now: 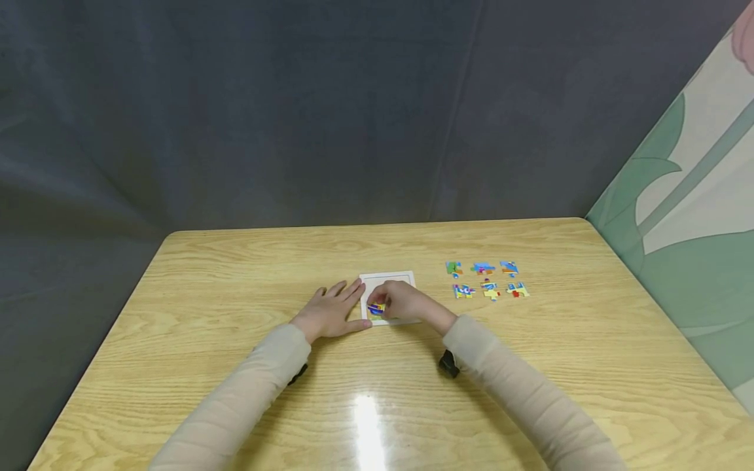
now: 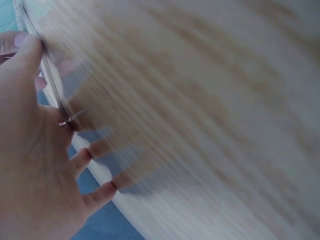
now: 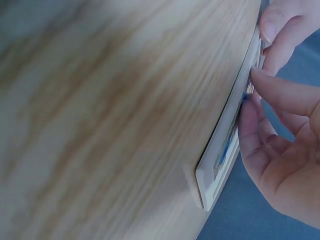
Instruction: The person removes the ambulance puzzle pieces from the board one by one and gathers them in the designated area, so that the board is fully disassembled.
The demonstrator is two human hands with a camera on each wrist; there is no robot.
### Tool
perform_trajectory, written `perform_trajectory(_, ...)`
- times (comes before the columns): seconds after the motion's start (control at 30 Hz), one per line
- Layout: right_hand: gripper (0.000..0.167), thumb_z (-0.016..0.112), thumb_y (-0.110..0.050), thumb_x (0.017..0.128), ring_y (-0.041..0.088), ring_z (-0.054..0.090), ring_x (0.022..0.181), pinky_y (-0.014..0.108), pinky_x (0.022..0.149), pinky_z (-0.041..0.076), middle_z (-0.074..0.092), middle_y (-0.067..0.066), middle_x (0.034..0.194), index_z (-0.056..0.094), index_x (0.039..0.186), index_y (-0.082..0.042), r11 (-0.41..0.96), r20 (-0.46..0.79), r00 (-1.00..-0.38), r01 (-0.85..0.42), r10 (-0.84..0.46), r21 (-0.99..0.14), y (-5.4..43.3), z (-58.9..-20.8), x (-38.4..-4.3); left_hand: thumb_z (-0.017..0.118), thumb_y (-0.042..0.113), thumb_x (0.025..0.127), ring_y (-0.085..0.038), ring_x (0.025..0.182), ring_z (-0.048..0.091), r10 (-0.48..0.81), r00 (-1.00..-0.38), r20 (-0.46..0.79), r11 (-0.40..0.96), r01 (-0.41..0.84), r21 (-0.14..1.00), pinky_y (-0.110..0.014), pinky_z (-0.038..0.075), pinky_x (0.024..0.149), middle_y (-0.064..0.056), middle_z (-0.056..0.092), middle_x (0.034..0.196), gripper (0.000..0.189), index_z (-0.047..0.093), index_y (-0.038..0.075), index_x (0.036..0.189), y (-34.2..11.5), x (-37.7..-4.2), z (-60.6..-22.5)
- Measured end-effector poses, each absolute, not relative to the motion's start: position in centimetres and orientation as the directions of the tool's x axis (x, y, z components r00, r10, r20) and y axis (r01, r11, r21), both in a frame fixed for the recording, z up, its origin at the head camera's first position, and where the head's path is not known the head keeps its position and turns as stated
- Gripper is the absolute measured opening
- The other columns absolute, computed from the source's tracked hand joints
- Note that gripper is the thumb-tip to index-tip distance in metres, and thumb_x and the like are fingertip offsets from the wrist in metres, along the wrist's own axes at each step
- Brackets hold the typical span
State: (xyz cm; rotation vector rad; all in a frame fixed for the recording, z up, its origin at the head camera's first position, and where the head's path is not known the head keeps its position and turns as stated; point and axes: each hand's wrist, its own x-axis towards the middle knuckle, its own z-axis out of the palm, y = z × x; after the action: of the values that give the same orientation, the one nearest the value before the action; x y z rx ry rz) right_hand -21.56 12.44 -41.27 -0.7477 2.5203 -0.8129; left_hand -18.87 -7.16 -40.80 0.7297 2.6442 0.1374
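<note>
A white-rimmed puzzle tray (image 1: 385, 274) lies flat near the middle of the table. My left hand (image 1: 332, 311) rests on the table at its left side, fingers spread and thumb touching the tray's near left corner. Over the tray, my right hand (image 1: 405, 302) pinches a small colourful puzzle piece (image 1: 376, 309) low against the left part of its inside. The right wrist view has the thumb and fingers close together at the tray rim (image 3: 204, 182), with a bit of blue between them. My fingers hide much of the piece and the tray's inside.
Right of the tray, several loose jigsaw pieces lie in two rows, among them a green one (image 1: 453, 268) and a yellow and red one (image 1: 518, 290). They lie on a wood-grain table (image 1: 265, 255). A dark curtain (image 1: 324, 118) hangs behind it.
</note>
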Motion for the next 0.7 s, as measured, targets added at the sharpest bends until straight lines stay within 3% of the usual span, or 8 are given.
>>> perform_trajectory(0.27,0.032,0.065,0.012,0.078,0.016,0.055,0.082,0.025,0.076,0.048,0.065,0.010,0.096,0.068,0.106,-0.003,0.722,-0.223,-0.792,-0.349,-0.568,-0.598,11.8,-39.9,-20.5,0.037,0.065,0.094,-0.026,0.151,0.011,0.506,-0.789,-0.349,0.862,0.469,0.190,-0.056,0.016,0.119,0.007,0.004,0.163,0.081,0.009,0.021,0.156,-7.2,-18.9,-40.8)
perform_trajectory(0.7,0.031,0.066,0.012,0.077,0.013,0.051,0.078,0.020,0.072,0.044,0.059,0.007,0.090,0.067,0.103,-0.004,0.721,-0.209,-0.790,-0.372,-0.577,-0.585,11.9,-39.8,-20.4,0.037,0.065,0.094,-0.026,0.150,0.012,0.503,-0.786,-0.359,0.864,0.471,0.178,-0.055,0.017,0.119,0.006,0.005,0.163,0.081,0.009,0.020,0.156,-7.1,-18.8,-40.7)
